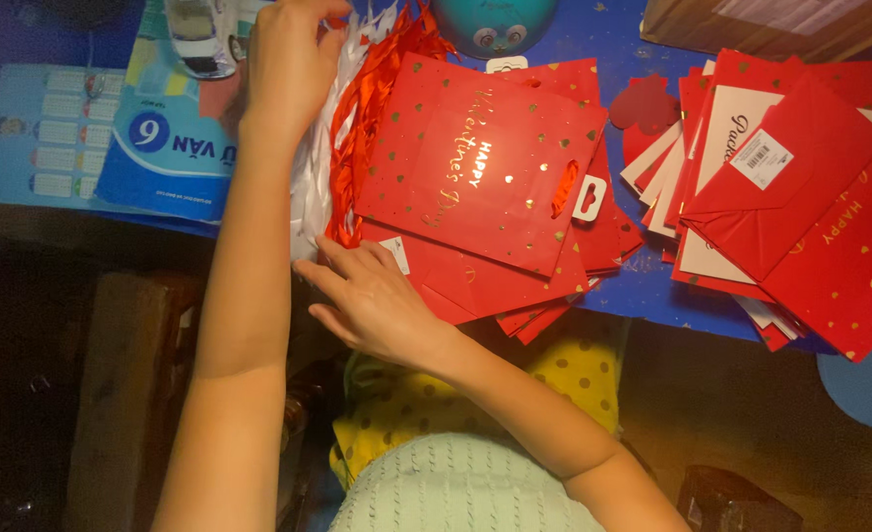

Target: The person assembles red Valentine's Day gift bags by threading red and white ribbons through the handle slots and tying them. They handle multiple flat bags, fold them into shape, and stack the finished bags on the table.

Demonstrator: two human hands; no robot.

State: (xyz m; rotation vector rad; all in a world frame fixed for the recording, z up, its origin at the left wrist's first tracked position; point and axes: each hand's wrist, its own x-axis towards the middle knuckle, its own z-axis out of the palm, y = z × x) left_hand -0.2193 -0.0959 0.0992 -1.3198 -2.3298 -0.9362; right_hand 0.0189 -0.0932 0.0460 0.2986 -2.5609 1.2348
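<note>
Red bags point(480, 182) lie stacked under the flat, open right hand point(372, 300), pinning them while the left hand point(288, 64) pinches ribbon handles point(362, 108) beyond.

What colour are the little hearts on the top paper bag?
Shiny gold hearts on the flat red paper gift bag, seen in the head view.

Two hands point(288, 69); two piles red gift bags point(485, 177); one teal ball point(495, 22).
</note>
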